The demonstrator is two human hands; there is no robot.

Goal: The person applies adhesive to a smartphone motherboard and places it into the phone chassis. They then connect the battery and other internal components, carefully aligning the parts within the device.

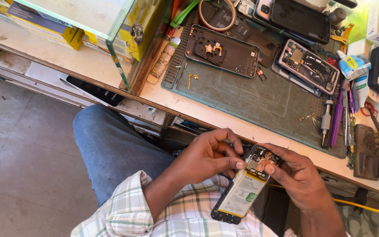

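An opened smartphone (241,193) with its back cover off shows a pale battery and the circuit board at its top. I hold it over my lap, just below the workbench edge. My left hand (209,156) grips the phone's left upper side, thumb pressed by the board. My right hand (297,175) holds the right upper side, with thumb and forefinger on the board area. On the bench lie a dark phone back shell (222,50) and another opened phone (308,66).
A grey-green work mat (259,105) covers the bench, with a small orange flex part (192,78), screwdrivers and tweezers (336,118) at its right edge, a glue tube (352,66), a glass case (110,26) at left, and a yellow cable (365,206).
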